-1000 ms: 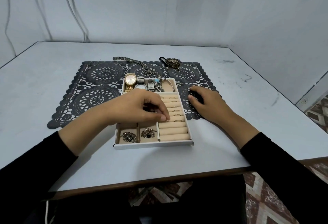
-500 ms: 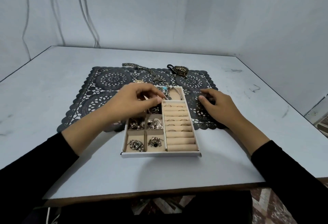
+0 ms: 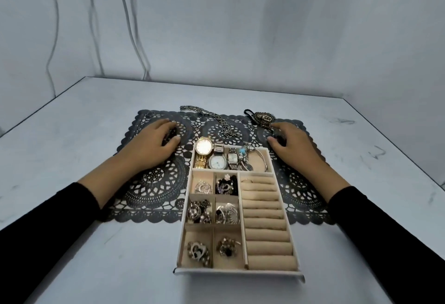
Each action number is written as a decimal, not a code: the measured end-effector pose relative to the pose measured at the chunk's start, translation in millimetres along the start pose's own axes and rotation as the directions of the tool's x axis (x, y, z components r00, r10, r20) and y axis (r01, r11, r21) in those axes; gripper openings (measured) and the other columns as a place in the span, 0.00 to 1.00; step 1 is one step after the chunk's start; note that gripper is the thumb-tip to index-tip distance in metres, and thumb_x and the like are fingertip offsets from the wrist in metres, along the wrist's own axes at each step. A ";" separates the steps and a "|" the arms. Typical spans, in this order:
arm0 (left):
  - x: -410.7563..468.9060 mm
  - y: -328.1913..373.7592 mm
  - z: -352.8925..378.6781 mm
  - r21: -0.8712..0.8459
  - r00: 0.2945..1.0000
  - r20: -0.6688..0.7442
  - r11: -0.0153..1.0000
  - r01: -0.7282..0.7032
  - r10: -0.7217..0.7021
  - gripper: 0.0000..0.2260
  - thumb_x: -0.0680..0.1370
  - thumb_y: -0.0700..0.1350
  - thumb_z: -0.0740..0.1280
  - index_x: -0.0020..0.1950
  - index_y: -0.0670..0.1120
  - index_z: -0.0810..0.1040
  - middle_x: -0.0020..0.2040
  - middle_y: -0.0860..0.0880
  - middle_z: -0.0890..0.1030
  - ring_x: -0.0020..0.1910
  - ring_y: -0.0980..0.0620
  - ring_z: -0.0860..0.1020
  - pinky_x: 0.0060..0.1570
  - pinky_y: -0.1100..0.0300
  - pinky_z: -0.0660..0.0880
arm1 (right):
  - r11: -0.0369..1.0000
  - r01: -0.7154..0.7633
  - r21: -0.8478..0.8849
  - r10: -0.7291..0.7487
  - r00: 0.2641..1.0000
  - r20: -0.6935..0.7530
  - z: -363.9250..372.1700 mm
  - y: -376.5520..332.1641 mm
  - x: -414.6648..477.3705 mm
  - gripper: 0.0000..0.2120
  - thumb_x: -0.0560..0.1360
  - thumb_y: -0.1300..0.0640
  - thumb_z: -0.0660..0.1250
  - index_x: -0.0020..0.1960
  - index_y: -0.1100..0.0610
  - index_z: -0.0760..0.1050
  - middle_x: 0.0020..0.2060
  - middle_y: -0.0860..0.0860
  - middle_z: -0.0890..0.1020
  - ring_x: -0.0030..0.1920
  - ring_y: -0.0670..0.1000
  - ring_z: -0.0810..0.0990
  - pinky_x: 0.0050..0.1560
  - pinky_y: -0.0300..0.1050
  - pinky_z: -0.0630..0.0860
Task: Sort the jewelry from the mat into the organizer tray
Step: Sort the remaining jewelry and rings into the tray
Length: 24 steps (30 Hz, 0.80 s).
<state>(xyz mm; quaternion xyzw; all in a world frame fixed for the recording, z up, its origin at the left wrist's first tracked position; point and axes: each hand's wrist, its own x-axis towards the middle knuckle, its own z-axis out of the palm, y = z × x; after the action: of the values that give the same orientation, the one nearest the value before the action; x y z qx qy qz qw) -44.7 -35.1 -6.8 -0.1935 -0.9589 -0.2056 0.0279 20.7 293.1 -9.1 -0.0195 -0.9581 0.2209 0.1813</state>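
The white organizer tray (image 3: 238,273) lies half on the black lace mat (image 3: 154,188). Its far row holds watches (image 3: 204,147) and a bangle (image 3: 261,161). Brooches (image 3: 198,252) fill the small left compartments, and the beige ring rolls (image 3: 265,219) carry a ring (image 3: 246,180). My left hand (image 3: 154,144) rests curled on the mat left of the tray, with something dark under its fingertips. My right hand (image 3: 293,144) is on the mat right of the tray, thumb and fingers closed around a small dark piece (image 3: 279,138). A chain necklace (image 3: 216,120) and a pendant on a black cord (image 3: 263,118) lie at the mat's far edge.
A small ring (image 3: 149,113) sits at the mat's far left corner. The grey table (image 3: 72,149) ends close to the wall behind, where thin cables (image 3: 134,38) hang. The table's near edge runs just in front of the tray.
My left hand left the tray and moved out to the mat on its left. My right hand slid farther back along the mat, toward the pendant. The camera tilted closer over the tray.
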 end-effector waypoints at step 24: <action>67.2 -27.1 1.1 0.024 0.950 0.190 0.966 -0.256 0.247 0.22 0.84 0.54 0.51 0.78 0.59 0.56 0.76 0.64 0.54 0.76 0.63 0.50 0.71 0.66 0.47 | 0.902 0.346 0.258 -0.419 0.847 0.328 62.1 -73.5 116.1 0.16 0.75 0.51 0.69 0.62 0.50 0.78 0.60 0.44 0.80 0.60 0.40 0.74 0.59 0.27 0.67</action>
<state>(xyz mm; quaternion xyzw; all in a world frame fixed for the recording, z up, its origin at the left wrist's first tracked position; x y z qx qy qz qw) -117.0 -33.3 -9.3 -0.3315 -0.9296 -0.1581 -0.0306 -106.6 214.6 9.9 0.2323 -0.9338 0.2697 0.0363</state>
